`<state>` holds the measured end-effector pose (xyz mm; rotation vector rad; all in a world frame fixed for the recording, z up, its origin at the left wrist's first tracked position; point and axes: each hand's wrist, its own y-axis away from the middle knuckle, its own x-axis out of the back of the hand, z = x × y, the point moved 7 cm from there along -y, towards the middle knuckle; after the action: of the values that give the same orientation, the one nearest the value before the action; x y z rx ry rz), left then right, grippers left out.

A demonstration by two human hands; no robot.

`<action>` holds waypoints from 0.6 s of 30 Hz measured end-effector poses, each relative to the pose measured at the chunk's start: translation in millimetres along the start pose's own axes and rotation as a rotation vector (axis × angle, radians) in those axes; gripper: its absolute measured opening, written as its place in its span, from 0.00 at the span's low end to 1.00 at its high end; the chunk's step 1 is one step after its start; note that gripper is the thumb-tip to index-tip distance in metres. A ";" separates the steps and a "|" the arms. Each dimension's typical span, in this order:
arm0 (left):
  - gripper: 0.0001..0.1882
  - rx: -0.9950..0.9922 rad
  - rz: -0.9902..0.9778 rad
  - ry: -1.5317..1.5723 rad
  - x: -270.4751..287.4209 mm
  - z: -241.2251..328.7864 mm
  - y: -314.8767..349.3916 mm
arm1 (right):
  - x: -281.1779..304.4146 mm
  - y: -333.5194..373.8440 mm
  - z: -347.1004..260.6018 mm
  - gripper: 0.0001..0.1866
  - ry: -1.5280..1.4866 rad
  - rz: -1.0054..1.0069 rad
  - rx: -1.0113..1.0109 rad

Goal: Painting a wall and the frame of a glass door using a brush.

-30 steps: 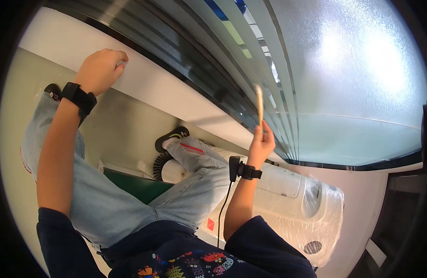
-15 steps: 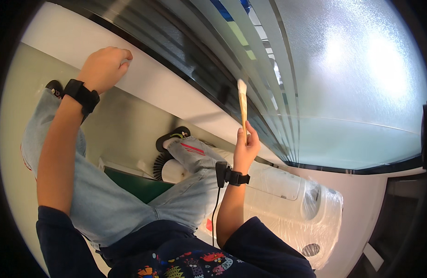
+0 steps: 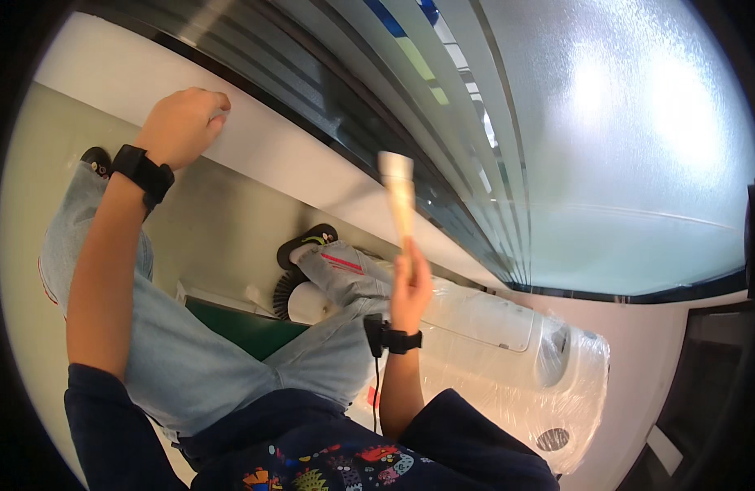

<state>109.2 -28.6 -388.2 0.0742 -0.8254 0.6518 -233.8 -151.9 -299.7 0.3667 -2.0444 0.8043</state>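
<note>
A pale-bristled wooden brush (image 3: 401, 200) pointed to twelve o'clock, pinched at its lower end in the right hand's (image 3: 412, 288) fingers; the left hand (image 3: 183, 127), toward ten, curled loosely, contents hidden. Toward two, a frosted, blue-grey glass panel (image 3: 615, 139) gave no clear sign of brushing done or left.

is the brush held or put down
Held: the right hand grips the brush by its narrow end, with the wide pale head pointing away from the hand.
</note>
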 end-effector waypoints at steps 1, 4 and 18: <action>0.10 0.001 0.005 0.011 0.0 -1.7 -0.7 | -1.7 3.3 -8.9 0.14 0.000 0.007 -0.006; 0.10 0.009 0.021 -0.003 2.9 1.8 -2.6 | -17.4 8.5 -7.8 0.15 0.013 -0.191 0.052; 0.13 -0.151 -0.290 -0.021 -85.9 74.2 56.8 | -72.1 112.9 16.4 0.15 -1.040 -0.197 -0.541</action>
<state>-14.5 -49.4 -408.0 0.0624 -0.8617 0.3148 -263.1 -81.6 -411.1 0.7550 -2.9830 -0.1686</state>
